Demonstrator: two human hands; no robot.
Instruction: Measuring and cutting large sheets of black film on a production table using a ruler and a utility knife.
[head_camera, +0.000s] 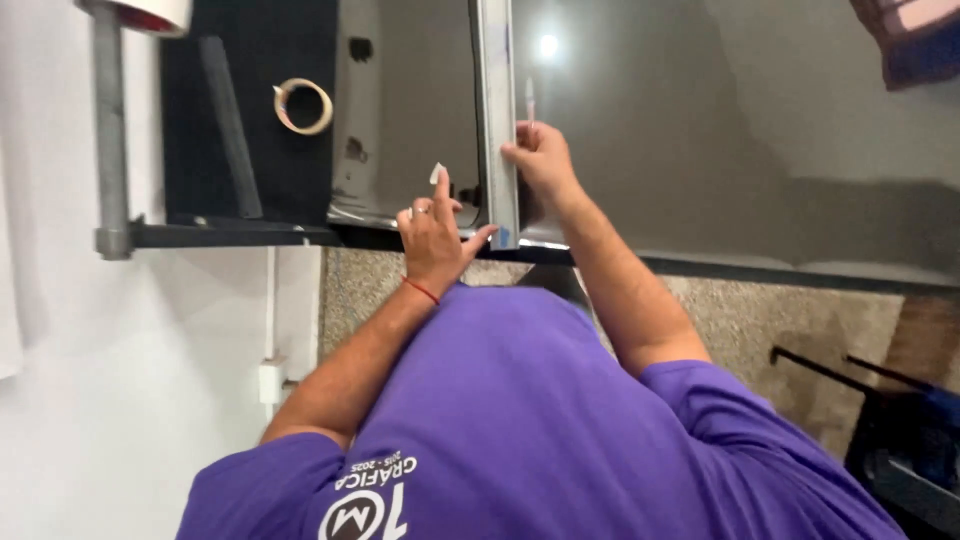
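Observation:
A long metal straightedge lies across a glossy grey sheet on the work table. My right hand sits against its right side, gripping a thin white pen-like tool that points away from me along the edge. On the other side, my left hand, with a ring and a red wrist cord, rests at the near end. Its thumb touches the straightedge, its index finger is raised, and a small white scrap shows at the fingertip. My purple shirt fills the bottom of the view.
A roll of masking tape and a dark bar lie on the black table part at the left. A grey pipe stands by the white wall. Speckled floor shows below the table edge, with a black frame at the lower right.

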